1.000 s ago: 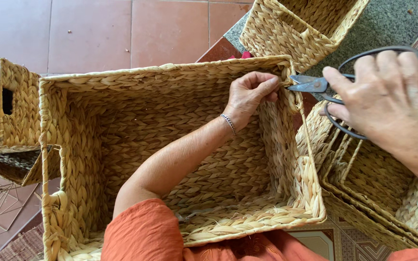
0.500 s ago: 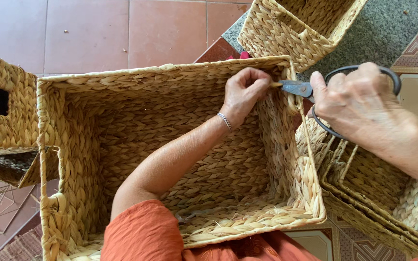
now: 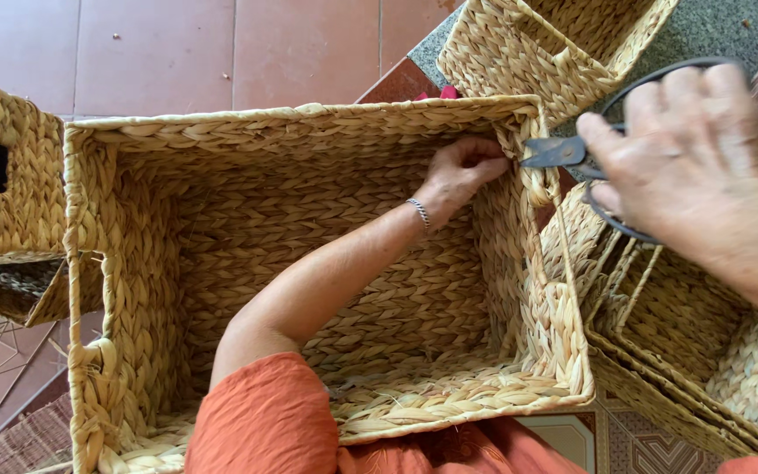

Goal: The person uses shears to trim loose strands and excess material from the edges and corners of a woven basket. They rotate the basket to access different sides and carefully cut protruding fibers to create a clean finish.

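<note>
A large rectangular woven straw basket (image 3: 133,290) fills the middle of the view, open side up. My left hand (image 3: 460,174) reaches inside it and pinches the weave at the far right corner of the rim. My right hand (image 3: 690,167) holds dark scissors (image 3: 563,151) by their black loop handles, just outside that corner. The blades point left toward the rim, a short way from my left fingers.
A second woven basket (image 3: 554,44) lies at the top right. More baskets are stacked at the right (image 3: 686,351), and another one (image 3: 10,175) sits at the left edge. Reddish floor tiles (image 3: 177,53) lie beyond, with patterned tiles lower down.
My right hand and the scissors drew left toward the basket's corner, then eased slightly back to the right. My left hand stays pinched on the rim.
</note>
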